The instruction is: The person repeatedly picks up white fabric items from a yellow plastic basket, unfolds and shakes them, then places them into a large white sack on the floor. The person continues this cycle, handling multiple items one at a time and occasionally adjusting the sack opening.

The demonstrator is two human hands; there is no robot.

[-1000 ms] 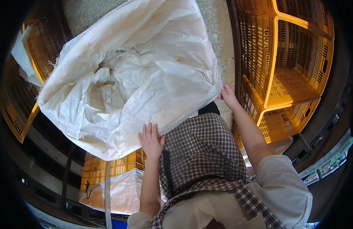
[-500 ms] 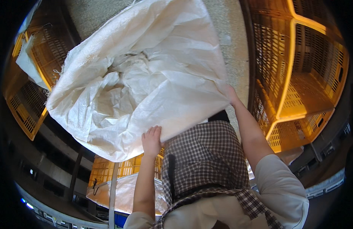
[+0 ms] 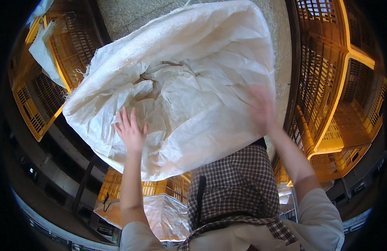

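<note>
A large white woven sack [image 3: 193, 100] spreads wide in front of me, its mouth facing up and its inner folds crumpled. Frayed threads hang from its left edge. My left hand [image 3: 131, 129] is over the sack's near left part, fingers spread and nothing in them; whether it touches the cloth I cannot tell. Over the right side of the sack, my right hand [image 3: 262, 108] is smeared by motion, so its fingers are not clear.
Yellow plastic crates [image 3: 327, 100] stand stacked along the right side. More yellow crates [image 3: 36, 108] are at the left, with a white cloth piece [image 3: 46, 54] hanging on one. Another whitish sheet [image 3: 166, 213] lies below, by a yellow crate. Grey floor [image 3: 139, 14] shows beyond the sack.
Both hands have let go of the sack's rim. My left hand has moved forward and left over the sack with fingers spread; my right has come in over its right side.
</note>
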